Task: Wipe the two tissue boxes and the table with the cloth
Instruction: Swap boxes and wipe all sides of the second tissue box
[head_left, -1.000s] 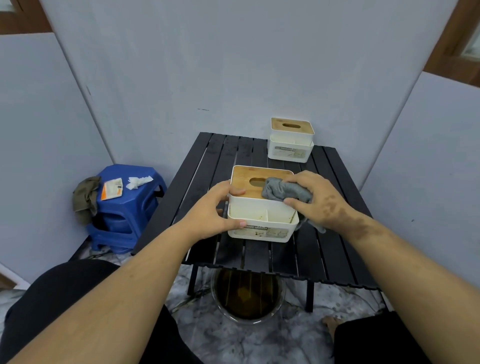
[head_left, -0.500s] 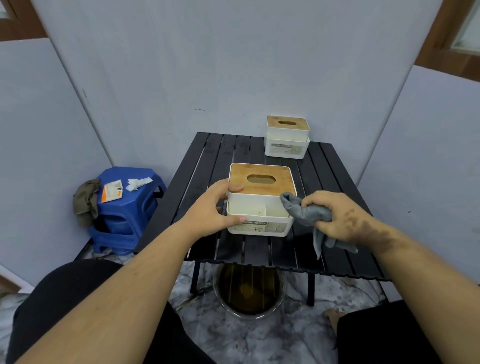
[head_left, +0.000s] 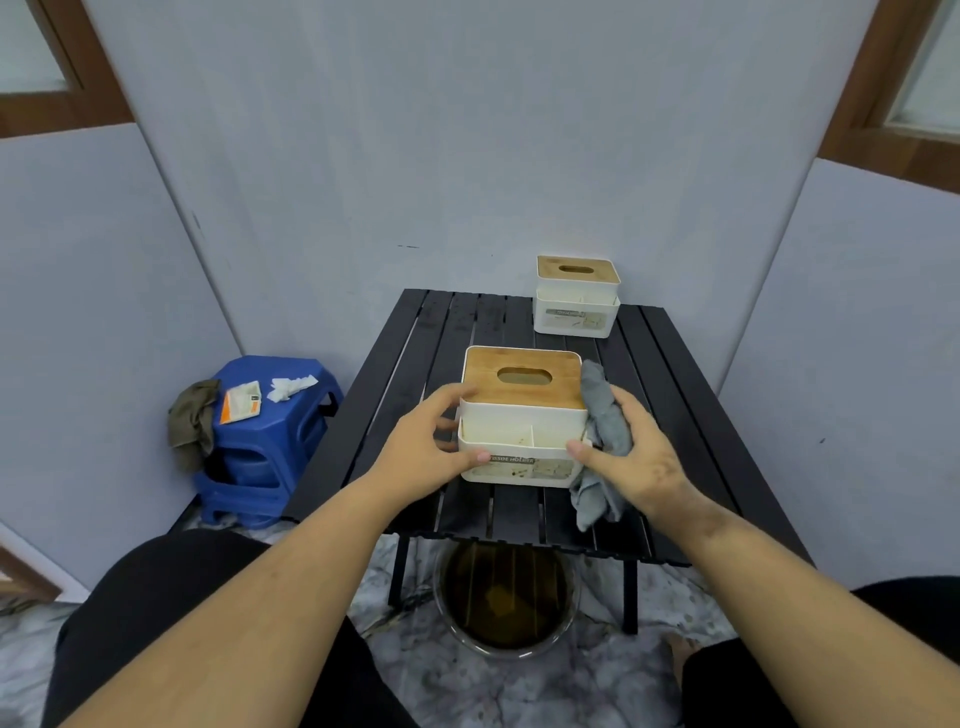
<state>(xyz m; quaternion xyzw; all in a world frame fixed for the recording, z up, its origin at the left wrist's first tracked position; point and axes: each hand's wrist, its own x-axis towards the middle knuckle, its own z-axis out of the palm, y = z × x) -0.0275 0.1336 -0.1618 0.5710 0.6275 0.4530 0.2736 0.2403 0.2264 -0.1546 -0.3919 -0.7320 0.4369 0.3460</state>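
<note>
A white tissue box with a wooden lid stands near the front of the black slatted table. My left hand grips its left side. My right hand presses a grey cloth against the box's right side, thumb on the front rim; the cloth's tail hangs to the table. A second white tissue box with the same wooden lid stands at the table's far right corner.
A blue plastic stool stands left of the table with a brown rag, a packet and crumpled tissue on it. A bucket of murky water sits on the floor under the table's front edge. Grey panels wall in the table.
My right hand has carried the cloth off the lid and down, then in against the box's right side. My left hand has kept its hold on the box.
</note>
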